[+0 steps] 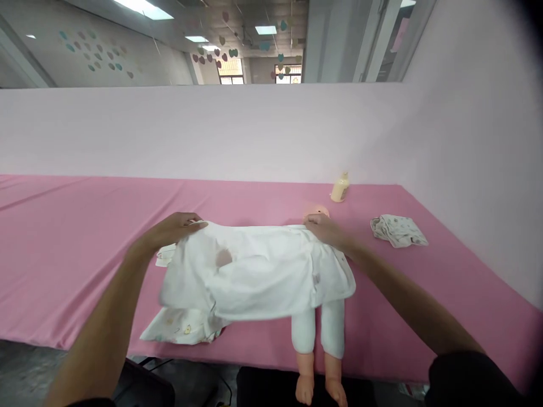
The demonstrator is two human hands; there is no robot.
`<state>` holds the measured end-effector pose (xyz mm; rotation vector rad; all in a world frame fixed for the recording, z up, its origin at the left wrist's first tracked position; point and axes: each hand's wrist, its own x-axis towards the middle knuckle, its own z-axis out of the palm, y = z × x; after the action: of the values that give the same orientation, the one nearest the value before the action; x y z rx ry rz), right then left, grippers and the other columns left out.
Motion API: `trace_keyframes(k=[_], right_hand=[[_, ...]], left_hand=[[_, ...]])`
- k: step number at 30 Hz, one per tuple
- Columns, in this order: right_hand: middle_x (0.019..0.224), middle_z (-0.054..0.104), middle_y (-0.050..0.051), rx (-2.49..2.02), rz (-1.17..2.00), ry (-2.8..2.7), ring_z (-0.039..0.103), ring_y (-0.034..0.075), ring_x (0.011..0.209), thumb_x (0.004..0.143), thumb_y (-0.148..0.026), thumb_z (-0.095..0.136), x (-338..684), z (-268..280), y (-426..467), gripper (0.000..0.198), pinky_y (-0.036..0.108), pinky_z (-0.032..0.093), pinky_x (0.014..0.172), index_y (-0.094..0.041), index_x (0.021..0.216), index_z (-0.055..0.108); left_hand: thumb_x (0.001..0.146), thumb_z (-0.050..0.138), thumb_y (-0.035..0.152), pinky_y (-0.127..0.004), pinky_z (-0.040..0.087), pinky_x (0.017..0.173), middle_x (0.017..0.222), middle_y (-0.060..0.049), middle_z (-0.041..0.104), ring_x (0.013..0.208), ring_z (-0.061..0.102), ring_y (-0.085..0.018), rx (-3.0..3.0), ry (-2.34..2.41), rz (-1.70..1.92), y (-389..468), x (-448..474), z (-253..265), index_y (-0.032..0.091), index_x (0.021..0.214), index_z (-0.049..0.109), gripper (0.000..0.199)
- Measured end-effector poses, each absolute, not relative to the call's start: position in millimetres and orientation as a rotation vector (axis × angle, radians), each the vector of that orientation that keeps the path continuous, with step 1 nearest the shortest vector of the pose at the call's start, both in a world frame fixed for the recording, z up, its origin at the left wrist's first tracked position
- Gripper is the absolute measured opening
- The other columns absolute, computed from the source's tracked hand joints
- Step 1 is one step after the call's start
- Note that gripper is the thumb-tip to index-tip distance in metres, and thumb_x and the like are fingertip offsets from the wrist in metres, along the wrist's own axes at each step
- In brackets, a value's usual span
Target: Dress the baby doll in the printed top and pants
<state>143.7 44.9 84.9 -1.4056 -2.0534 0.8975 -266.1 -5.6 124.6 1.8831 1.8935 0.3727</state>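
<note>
A white baby top [258, 277] hangs stretched sideways between my two hands, with a greyish-pink patch on its left part. My left hand [178, 230] pinches its upper left corner. At the upper right, my right hand [326, 230] is closed on the top edge. Behind the cloth lies a baby doll [304, 367] on its back, with white-trousered legs and bare feet sticking out below. Only a bit of its head shows above my right hand; its torso is hidden.
The pink-covered table [76, 249] runs along a white wall [190, 133]. A cream bottle [340, 188] stands at the back. A folded patterned cloth [399, 230] lies to the right. Another printed cloth [182, 328] lies at the front left, partly under the top.
</note>
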Motion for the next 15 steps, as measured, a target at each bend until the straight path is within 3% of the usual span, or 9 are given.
trace_keyframes(k=[3, 5, 8, 12, 15], right_hand=[[0.077, 0.060, 0.001, -1.460, 0.697, -2.130, 0.049, 0.013, 0.068, 0.081, -0.013, 0.041, 120, 62, 77, 0.015, 0.027, 0.030, 0.060, -0.019, 0.072, 0.051], [0.083, 0.064, 0.004, -1.456, 0.646, -2.145, 0.052, 0.015, 0.074, 0.081, -0.009, 0.042, 112, 49, 89, 0.015, 0.028, 0.032, 0.063, -0.019, 0.076, 0.053], [0.098, 0.066, 0.010, -1.449, 0.601, -2.130, 0.056, 0.019, 0.088, 0.081, -0.008, 0.043, 116, 38, 94, 0.016, 0.029, 0.036, 0.072, -0.017, 0.082, 0.056], [0.105, 0.066, 0.010, -1.466, 0.575, -2.041, 0.057, 0.020, 0.095, 0.084, -0.014, 0.045, 155, 35, 75, 0.016, 0.030, 0.040, 0.080, -0.017, 0.089, 0.060], [0.094, 0.068, 0.006, -1.500, 0.614, -1.938, 0.059, 0.019, 0.084, 0.086, -0.022, 0.046, 192, 34, 47, 0.016, 0.031, 0.041, 0.075, -0.018, 0.087, 0.062]], left_hand=[[0.085, 0.051, 0.059, -0.026, 0.048, 0.066, 0.090, -0.007, 0.070, 0.077, 0.063, -0.020, 1.998, 2.049, 0.179, 39, -264, 87, 0.018, 0.089, 0.067, 0.044], [0.086, 0.051, 0.045, -0.031, 0.050, 0.078, 0.107, -0.008, 0.070, 0.091, 0.064, -0.023, 2.036, 2.229, -0.018, 58, -255, 63, 0.021, 0.099, 0.067, 0.031], [0.089, 0.046, 0.031, -0.042, 0.048, 0.086, 0.108, -0.014, 0.068, 0.099, 0.062, -0.030, 2.043, 2.344, -0.083, 68, -231, 36, 0.018, 0.107, 0.065, 0.029], [0.093, 0.040, 0.023, -0.051, 0.039, 0.100, 0.126, -0.022, 0.057, 0.120, 0.051, -0.034, 2.220, 2.365, 0.043, 57, -182, 19, 0.015, 0.122, 0.058, 0.036], [0.095, 0.042, 0.030, -0.047, 0.035, 0.107, 0.132, -0.016, 0.055, 0.125, 0.048, -0.030, 2.398, 1.982, 0.359, 44, -135, 19, 0.019, 0.126, 0.057, 0.036]])
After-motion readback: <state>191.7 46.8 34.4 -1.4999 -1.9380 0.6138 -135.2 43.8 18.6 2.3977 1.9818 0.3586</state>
